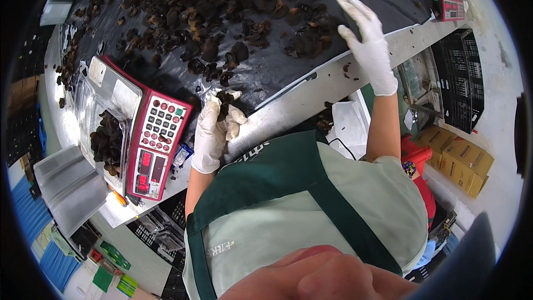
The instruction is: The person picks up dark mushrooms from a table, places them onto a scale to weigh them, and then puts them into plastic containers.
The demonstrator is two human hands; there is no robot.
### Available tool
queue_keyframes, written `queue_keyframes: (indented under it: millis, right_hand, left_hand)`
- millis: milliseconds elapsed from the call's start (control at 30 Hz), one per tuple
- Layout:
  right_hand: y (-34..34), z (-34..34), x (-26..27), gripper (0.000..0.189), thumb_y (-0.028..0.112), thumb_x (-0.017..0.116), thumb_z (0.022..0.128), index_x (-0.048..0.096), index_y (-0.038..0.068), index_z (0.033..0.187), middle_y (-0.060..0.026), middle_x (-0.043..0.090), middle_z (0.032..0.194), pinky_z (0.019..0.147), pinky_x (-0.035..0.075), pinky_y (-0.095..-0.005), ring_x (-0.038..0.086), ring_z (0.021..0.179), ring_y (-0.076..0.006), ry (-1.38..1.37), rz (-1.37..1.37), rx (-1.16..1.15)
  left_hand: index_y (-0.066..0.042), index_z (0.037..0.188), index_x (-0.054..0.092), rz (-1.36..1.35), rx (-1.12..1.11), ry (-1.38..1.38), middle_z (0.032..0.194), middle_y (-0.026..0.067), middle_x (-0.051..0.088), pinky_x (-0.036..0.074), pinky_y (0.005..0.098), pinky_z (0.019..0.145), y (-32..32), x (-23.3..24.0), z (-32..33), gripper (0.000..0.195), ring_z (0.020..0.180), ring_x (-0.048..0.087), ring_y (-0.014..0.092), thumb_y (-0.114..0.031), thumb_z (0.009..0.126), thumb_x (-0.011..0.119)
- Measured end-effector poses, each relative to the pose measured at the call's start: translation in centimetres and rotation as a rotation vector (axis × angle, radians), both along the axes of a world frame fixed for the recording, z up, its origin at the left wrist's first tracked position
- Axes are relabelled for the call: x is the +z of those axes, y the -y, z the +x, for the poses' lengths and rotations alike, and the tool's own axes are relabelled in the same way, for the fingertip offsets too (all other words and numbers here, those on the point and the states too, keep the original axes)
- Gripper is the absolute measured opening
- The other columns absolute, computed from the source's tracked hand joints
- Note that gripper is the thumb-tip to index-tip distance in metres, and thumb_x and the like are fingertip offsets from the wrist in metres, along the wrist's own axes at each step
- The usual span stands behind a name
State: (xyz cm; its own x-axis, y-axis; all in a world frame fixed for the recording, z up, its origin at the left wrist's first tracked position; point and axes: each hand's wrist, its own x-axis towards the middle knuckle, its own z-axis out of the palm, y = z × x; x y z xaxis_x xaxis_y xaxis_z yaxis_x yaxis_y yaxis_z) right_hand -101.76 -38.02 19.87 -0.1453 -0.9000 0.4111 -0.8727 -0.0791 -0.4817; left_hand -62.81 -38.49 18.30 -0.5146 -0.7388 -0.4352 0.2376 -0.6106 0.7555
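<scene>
My left hand (214,131), in a white glove, is at the table's near edge with its fingers closed around a few dark pieces of wood ear fungus (225,104). My right hand (368,46), also gloved, is raised over the right part of the table edge, its fingers apart and nothing in it. A large heap of wood ear fungus (200,8) covers much of the black plastic sheet (287,71) before me. Left of my left hand stands a red digital scale (160,133) with lit digits. On its pan sits a clear plastic tub (125,127) holding fungus (107,143).
The steel table edge (287,108) runs between me and the sheet. A second scale (452,6) is at the far right. Clear plastic containers (70,187) stand at left. Black crates (460,79) and cardboard boxes (464,162) lie to the right, and a white bin (347,121) is below the edge.
</scene>
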Motion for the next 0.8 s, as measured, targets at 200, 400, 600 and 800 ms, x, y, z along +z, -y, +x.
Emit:
queue_keyframes:
  millis: [200, 400, 600, 800]
  right_hand:
    - [4.2, -0.4, -3.3, 0.058, -0.008, 0.061, 0.091, 0.068, 0.029, 0.134, -0.0091, 0.065, 0.135, 0.095, 0.057, -0.0374, 0.069, 0.108, -0.029, -0.055, 0.181, 0.081]
    - [2.4, -2.5, -4.2, 0.035, -0.003, 0.056, 0.095, 0.072, 0.012, 0.124, -0.0036, 0.074, 0.109, 0.081, 0.054, -0.0302, 0.071, 0.093, -0.0167, 0.527, 0.11, -0.103]
    - [-1.0, -3.2, -3.2, 0.032, 0.011, 0.061, 0.093, 0.069, 0.014, 0.124, -0.0024, 0.074, 0.111, 0.053, 0.037, -0.0216, 0.063, 0.078, -0.0077, 1.406, 0.183, -0.182]
    - [-1.5, -2.3, -3.3, 0.046, 0.021, 0.061, 0.098, 0.06, 0.009, 0.142, -0.0097, 0.072, 0.123, 0.059, 0.051, -0.0239, 0.069, 0.094, -0.0148, 1.689, 0.065, 0.144]
  left_hand:
    - [0.003, 0.125, 0.063, 0.068, 0.067, -0.121, 0.115, 0.0154, 0.071, 0.05, 0.0243, 0.066, 0.3, 0.8, -1.3, 0.045, 0.086, 0.068, 0.018, -0.035, 0.1, 0.062]
    - [-0.002, 0.094, 0.066, -0.103, -0.071, 0.329, 0.088, 0.005, 0.069, 0.048, 0.0253, 0.063, 3.0, 3.1, -4.4, 0.014, 0.077, 0.061, 0.011, -0.016, 0.097, 0.07]
    - [-0.011, 0.125, 0.07, -1.472, -0.401, 0.785, 0.117, 0.0105, 0.069, 0.057, 0.0342, 0.086, 4.8, 4.6, -14.8, 0.034, 0.103, 0.068, 0.029, -0.005, 0.091, 0.064]
    - [-0.012, 0.12, 0.071, -1.76, -0.576, 0.924, 0.127, 0.013, 0.064, 0.059, 0.0414, 0.088, 6.1, 0.7, -18.3, 0.036, 0.111, 0.066, 0.034, -0.006, 0.085, 0.065]
